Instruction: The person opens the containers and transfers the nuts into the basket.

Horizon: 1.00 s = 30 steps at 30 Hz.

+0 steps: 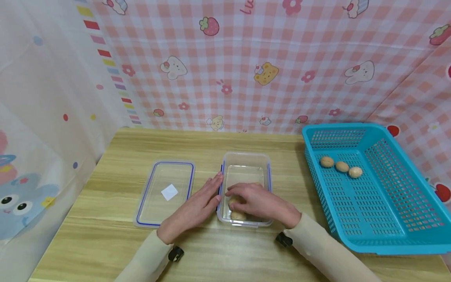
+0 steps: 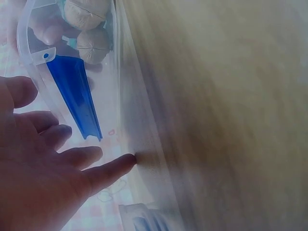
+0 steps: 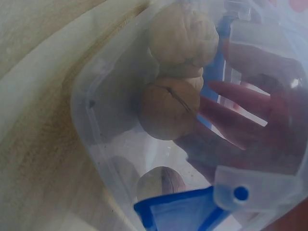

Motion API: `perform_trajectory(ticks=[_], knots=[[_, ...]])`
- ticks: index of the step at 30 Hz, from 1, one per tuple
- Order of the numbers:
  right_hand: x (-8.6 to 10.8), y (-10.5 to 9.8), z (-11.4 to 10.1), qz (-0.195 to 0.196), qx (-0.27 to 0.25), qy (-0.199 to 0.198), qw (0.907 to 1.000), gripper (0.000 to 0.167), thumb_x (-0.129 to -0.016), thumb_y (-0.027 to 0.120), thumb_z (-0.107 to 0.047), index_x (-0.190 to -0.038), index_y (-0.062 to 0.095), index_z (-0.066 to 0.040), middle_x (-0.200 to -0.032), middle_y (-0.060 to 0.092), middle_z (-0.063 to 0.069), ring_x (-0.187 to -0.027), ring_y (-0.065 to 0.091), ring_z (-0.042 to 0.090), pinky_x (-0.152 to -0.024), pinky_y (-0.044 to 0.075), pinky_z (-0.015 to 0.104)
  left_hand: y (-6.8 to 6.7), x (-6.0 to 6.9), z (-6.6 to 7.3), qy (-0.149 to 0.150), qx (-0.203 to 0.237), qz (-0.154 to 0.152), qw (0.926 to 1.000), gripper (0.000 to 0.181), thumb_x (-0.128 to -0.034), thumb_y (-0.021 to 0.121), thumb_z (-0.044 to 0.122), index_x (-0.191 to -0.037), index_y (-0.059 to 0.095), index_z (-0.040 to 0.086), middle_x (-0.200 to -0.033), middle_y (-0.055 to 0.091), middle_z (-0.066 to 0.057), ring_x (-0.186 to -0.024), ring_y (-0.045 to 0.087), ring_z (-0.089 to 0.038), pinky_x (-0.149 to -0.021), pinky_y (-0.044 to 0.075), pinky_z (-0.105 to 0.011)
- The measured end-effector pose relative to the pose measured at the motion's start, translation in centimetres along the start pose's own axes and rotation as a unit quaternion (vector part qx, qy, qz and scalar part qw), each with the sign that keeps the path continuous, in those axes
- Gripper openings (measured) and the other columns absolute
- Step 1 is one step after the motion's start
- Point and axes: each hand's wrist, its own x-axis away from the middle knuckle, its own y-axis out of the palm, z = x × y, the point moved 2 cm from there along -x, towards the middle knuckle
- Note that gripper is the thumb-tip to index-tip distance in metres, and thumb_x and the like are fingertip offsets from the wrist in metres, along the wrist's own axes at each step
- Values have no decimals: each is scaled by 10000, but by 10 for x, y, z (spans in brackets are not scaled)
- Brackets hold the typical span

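Observation:
A clear plastic container [image 1: 246,156] with blue side clips stands open-topped in the middle of the table. My right hand [image 1: 260,199] reaches down into it, its fingers curled round a walnut [image 1: 233,202]. Another walnut [image 1: 238,216] lies close by near the front wall, and one more shows partly behind the hand. Through the cloudy wall in the right wrist view, several walnuts [image 3: 168,108] are visible. My left hand [image 1: 193,207] lies along the container's left side with fingers extended; in the left wrist view those fingers stay beside the hanging blue clip [image 2: 74,96].
To the left lies a clear lid [image 1: 151,207] with a blue seal and a white square label [image 1: 169,192]. A turquoise basket [image 1: 377,235] at the right holds three walnuts [image 1: 341,167]. Checked cloth hangs behind the wooden table [image 1: 225,254].

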Motion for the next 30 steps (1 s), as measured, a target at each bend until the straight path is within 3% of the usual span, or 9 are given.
perform_trajectory(ticks=[10,30], knots=[[-4,5,1,-158,92,-201,9996,272,-995,701,-143,-1248,731,-46,-1245,723,71,-1169,674,204,-1014,551,386,0,0,0,-75,-37,-60,9999,585,-1137,405,292,-1643,215,66,-1718,149,-51,-1561,194,-361,-1269,198,-498],[-11,3,1,-141,-174,42,9997,151,-961,730,-104,-1099,785,-75,-1111,751,37,-1066,694,185,-954,571,394,-1,1,1,40,32,61,10000,590,-1128,440,263,-1632,239,32,-1713,168,-76,-1553,213,-372,-1266,202,-508]])
